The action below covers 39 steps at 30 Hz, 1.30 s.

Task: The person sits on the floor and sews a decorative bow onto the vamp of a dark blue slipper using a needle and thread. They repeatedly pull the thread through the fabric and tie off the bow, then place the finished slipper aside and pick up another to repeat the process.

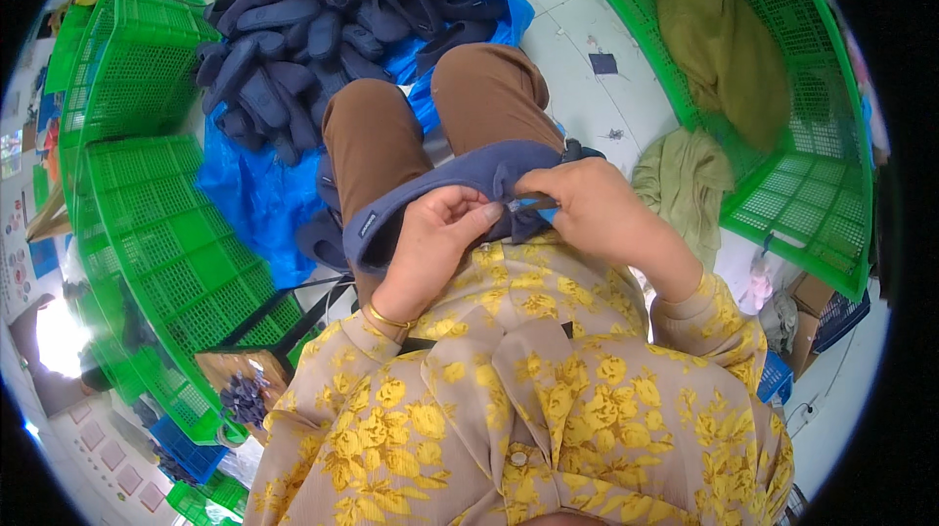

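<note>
A navy felt-like slipper (469,172) lies across my lap, its opening toward the left and a small dark label at its edge. My left hand (435,237) rests over it, thumb and forefinger pinched at the slipper's near edge. Close beside those fingertips, my right hand (599,208) is closed around what look like thread snips (577,150); a dark end sticks out past the knuckles, and most of the tool is hidden in the palm. Its tip meets the slipper near the left thumb.
Beyond my knees, a heap of navy slippers (293,46) lies on a blue plastic sheet (259,218). Green mesh crates (166,232) line the left side. On the right, another green crate (802,183) holds olive cloth (724,46), with paler green cloth (685,183) beside it.
</note>
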Available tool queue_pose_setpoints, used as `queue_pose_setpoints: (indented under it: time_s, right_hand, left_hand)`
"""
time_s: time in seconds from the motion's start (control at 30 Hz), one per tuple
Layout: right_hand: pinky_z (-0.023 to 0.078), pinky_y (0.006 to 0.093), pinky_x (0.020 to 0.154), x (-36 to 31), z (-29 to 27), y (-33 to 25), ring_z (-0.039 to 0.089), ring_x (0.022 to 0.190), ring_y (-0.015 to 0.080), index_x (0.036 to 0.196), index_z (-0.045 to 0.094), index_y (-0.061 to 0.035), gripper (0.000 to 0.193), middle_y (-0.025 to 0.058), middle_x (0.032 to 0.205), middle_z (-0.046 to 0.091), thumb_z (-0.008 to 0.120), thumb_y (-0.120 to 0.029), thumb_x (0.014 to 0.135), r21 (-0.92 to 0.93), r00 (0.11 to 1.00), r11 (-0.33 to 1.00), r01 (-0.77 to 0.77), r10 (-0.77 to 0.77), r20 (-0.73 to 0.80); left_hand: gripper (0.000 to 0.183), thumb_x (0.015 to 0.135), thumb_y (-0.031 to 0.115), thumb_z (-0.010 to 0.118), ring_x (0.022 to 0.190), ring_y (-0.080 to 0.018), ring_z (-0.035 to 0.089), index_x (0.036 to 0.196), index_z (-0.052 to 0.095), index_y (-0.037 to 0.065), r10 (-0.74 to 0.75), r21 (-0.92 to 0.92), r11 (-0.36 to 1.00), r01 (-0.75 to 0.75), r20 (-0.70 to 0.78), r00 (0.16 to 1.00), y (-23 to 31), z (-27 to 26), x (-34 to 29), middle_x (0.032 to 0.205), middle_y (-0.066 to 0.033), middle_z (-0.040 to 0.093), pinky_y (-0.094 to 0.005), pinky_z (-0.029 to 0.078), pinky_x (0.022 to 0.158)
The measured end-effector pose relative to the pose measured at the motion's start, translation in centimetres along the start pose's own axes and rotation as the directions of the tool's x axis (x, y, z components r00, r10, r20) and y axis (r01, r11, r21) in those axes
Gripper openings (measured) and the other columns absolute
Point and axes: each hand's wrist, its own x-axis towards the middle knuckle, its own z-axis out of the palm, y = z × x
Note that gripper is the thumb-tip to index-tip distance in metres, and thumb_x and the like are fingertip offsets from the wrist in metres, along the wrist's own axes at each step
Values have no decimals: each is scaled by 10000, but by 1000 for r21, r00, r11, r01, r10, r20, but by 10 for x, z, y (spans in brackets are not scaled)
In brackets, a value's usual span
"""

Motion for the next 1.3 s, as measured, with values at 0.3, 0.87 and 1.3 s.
queue_pose_setpoints:
  time_s: [0.3,0.87,1.3]
  right_hand:
    - [514,406,760,6,-15,18,646,865,362,1028,689,-75,339,178,945,677,552,28,736,179,990,983,-47,22,140]
    - [517,349,752,17,-18,26,670,852,299,1016,663,-39,176,148,942,691,609,-77,852,359,975,933,-29,-52,214]
    - [495,474,615,16,2,-16,647,696,376,857,580,-69,250,159,733,660,675,-281,765,-40,982,985,-167,162,-95]
  left_hand:
    - [102,902,122,655,661,-33,511,923,635,24,-57,-93,994,63,65,996,7,0,6,753,28,602,-179,387,607]
    - [151,937,80,576,760,-50,589,1004,652,-31,-148,-235,953,192,193,970,15,3,9,909,-15,674,-194,477,688]
    - [107,919,144,634,711,-47,560,873,690,65,-92,-143,984,109,119,989,-22,-11,14,824,37,655,-222,475,666]
